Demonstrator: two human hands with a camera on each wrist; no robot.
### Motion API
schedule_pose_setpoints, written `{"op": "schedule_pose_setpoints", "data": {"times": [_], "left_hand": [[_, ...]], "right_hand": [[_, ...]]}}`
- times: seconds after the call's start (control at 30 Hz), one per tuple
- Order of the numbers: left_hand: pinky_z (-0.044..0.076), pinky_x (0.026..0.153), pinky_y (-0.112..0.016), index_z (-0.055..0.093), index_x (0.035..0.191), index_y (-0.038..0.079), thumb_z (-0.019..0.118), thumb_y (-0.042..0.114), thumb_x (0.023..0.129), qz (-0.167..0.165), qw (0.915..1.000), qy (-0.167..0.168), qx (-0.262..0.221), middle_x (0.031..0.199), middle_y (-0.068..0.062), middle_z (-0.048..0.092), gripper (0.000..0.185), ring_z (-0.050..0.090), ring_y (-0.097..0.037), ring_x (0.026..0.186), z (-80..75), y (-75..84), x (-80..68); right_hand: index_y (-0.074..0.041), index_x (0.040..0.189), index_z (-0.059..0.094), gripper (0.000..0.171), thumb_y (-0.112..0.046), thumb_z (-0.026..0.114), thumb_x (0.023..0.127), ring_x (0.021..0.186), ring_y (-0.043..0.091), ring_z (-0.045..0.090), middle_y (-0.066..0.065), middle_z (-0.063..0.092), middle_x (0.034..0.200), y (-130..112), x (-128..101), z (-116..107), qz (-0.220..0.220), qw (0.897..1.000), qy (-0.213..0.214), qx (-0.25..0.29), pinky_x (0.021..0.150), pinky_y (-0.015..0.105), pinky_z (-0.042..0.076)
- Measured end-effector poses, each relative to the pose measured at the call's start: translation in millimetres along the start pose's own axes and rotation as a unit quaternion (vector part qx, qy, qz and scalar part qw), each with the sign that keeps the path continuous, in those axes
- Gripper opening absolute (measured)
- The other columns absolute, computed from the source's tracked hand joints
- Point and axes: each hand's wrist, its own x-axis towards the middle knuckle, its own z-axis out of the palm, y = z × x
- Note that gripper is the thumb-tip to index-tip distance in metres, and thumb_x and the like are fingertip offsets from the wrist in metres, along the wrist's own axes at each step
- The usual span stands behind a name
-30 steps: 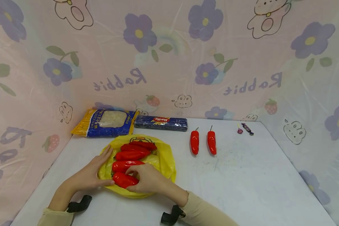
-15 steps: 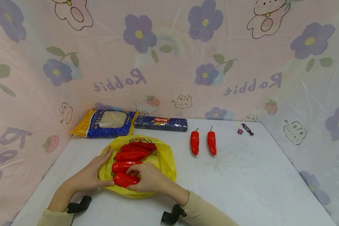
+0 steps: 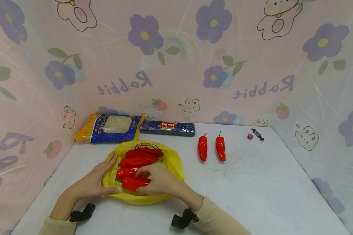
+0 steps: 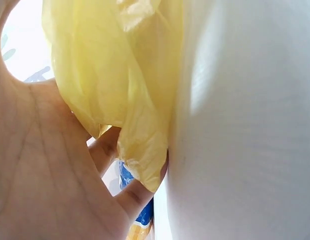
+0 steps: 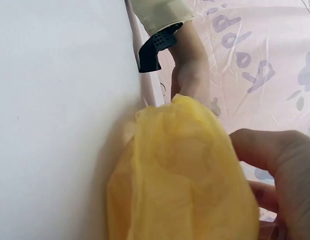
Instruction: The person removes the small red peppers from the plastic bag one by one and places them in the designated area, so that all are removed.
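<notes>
A yellow plastic bag (image 3: 175, 163) lies on the table, its mouth spread wide, with several red peppers (image 3: 136, 161) inside. My right hand (image 3: 161, 181) reaches over its right side and grips the nearest red pepper (image 3: 132, 183) between thumb and fingers. In the right wrist view, the bag's yellow wall (image 5: 190, 175) hides that pepper and some fingertips. Spread wide, my left hand (image 3: 91, 178) rests against the bag's left edge, thumb near the front rim and fingers toward the back. The left wrist view shows its palm (image 4: 40, 160) beside the crumpled yellow plastic (image 4: 110, 65).
Behind the bag lie a blue and yellow food packet (image 3: 114, 128) and a dark blue Barilla spaghetti pack (image 3: 167, 128). Two red peppers (image 3: 203, 148) lie right of the bag. A lollipop (image 3: 249, 135) and a wrapped candy (image 3: 257, 133) sit at the back right.
My right hand has shifted slightly right and away from me, with the gripped red pepper moving right within the bag. The left hand stays in place.
</notes>
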Motion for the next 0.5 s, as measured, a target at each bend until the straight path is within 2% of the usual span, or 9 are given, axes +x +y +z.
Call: {"op": "schedule_pose_setpoints", "data": {"times": [0.23,0.5], "left_hand": [[0.036,0.113,-0.077,0.021,0.168,0.002,0.087,0.055,0.081,0.007,1.0,0.003,-0.005,0.178,-0.019,0.01,0.122,0.035,-0.052,0.146,0.4,-0.4,-0.1],[0.032,0.114,-0.079,0.021,0.169,0.003,0.088,0.053,0.081,0.0,1.0,-0.002,-0.007,0.178,-0.02,0.01,0.122,0.03,-0.055,0.149,0.4,-2.2,0.4]], "right_hand": [[-0.025,0.117,0.077,0.034,-0.036,0.087,0.087,0.094,0.003,0.059,-0.011,0.073,0.1,1,-6,-15,0.007,1.0,0.004,0.024,0.079,0.016,0.052],[-0.024,0.12,0.076,0.035,-0.036,0.084,0.088,0.097,0.008,0.06,-0.007,0.074,0.108,7,-18,-38,0.013,0.998,0.025,0.049,0.08,0.021,0.054]]}}
